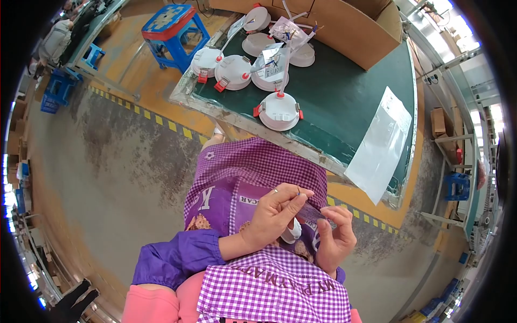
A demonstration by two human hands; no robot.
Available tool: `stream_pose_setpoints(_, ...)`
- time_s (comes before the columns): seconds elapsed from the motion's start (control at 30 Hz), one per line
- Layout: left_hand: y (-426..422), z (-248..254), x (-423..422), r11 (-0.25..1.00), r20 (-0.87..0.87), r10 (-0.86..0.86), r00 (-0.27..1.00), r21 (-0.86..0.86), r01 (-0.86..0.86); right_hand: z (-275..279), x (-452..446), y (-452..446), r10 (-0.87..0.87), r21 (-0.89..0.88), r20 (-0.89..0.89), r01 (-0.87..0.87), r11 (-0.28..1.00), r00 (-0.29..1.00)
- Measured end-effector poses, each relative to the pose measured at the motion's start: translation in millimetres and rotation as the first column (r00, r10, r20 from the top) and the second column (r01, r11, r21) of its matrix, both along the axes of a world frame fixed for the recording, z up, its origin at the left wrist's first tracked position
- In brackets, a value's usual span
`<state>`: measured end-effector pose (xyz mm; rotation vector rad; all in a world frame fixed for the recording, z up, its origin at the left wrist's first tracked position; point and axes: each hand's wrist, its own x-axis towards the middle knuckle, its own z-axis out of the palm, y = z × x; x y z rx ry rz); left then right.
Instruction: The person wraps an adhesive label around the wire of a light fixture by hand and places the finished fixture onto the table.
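In front of my apron, my left hand (277, 216) is closed in a pinch, with a small dark tip showing above its fingertips. My right hand (335, 237) pinches the other end of a thin, see-through strip (310, 213) that spans the gap between both hands. It looks like plastic film, though its kind is hard to tell. Below my left fingers a small white object (292, 232) shows, mostly hidden. Beyond my hands, a round white downlight (279, 114) with red-tipped clips and a cable lies on the green table (328, 97).
Several more downlights (233, 72) cluster at the table's far left, some with wires and labels. A whitish plastic sheet (381, 144) hangs over the near right edge. Behind stands a cardboard box (344, 32). A blue and red stool (173, 35) is left of the table.
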<state>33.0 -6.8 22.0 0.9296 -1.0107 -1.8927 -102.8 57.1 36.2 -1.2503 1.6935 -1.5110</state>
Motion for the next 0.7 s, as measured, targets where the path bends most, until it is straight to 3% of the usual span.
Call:
stream_pose_setpoints(0.33, 0.1, -9.3, 0.7, 0.993, -0.16, -0.084, 0.984, 0.072, 0.096, -10.0, 2.0, -3.0, -0.114, 0.034, 0.239, 0.109, 0.994, 0.964)
stream_pose_setpoints(0.53, 0.6, -5.4, -2.5, 0.997, -0.038, -0.077, 0.996, -0.019, 0.077, -9.8, 2.0, -3.0, -0.092, 0.033, 0.24, 0.087, 0.996, 0.966)
stream_pose_setpoints(0.7, 1.0, -14.4, -2.6, 0.999, -0.061, -0.04, 0.997, 0.023, 0.041, -12.8, 5.1, -1.7, -0.118, 0.022, 0.274, 0.117, 0.993, 0.955)
